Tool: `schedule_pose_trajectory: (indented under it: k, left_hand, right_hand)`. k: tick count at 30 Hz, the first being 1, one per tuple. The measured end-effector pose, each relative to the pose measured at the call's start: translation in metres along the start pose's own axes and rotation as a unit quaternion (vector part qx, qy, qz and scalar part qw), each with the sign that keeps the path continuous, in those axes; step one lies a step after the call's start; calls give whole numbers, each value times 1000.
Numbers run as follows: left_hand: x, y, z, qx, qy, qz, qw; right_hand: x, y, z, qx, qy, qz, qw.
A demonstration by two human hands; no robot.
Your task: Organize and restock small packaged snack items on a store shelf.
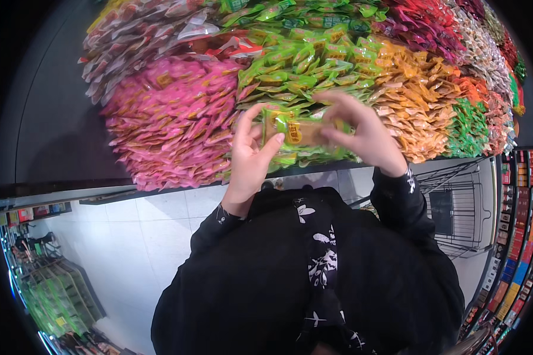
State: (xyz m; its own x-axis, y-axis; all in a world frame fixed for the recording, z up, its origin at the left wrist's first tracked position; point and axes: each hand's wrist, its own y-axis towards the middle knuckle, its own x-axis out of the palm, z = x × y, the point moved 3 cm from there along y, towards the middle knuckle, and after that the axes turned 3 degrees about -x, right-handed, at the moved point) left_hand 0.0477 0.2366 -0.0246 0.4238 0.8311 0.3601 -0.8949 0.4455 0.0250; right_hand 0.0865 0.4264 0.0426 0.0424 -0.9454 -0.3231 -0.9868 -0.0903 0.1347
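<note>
Between my hands is a green-and-clear snack packet [295, 132] with a tan filling and yellow printed patches. My left hand [254, 148] grips its left end, thumb on top. My right hand [359, 128] is blurred at the packet's right end, fingers spread; whether it holds the packet I cannot tell. Below and behind them lie green snack packets [302, 66] in dense rows. Pink packets [173, 120] are piled to the left, orange packets [417, 97] to the right.
Red-and-clear packets [137, 40] lie at the back left, by the dark display surface [57, 111]. A wire shopping cart [462, 208] stands right of me. Stocked shelves [515, 235] line the far right; a rack with green packages [55, 297] stands at lower left.
</note>
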Motion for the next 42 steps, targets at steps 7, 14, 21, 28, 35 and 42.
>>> schedule_pose_trajectory:
  k: [7, 14, 21, 28, 35, 42]
  left_hand:
    - [9, -12, 16, 198, 399, 1, 895]
    - [-19, 0, 9, 57, 142, 53, 987]
    - [-13, 2, 3, 5, 347, -42, 937]
    - [-14, 3, 1, -38, 309, -69, 948]
    - [-18, 8, -7, -11, 162, -48, 986]
    - [-27, 3, 0, -33, 117, -46, 992]
  right_hand:
    - [28, -6, 15, 0, -182, -84, 980]
    - [-38, -3, 36, -9, 1, 146, 989]
    - [-27, 4, 37, -160, -274, 51, 947]
    - [-6, 13, 43, -184, -550, -34, 814]
    - [5, 18, 56, -274, -464, 0, 842]
    - [13, 23, 43, -158, -544, -59, 822]
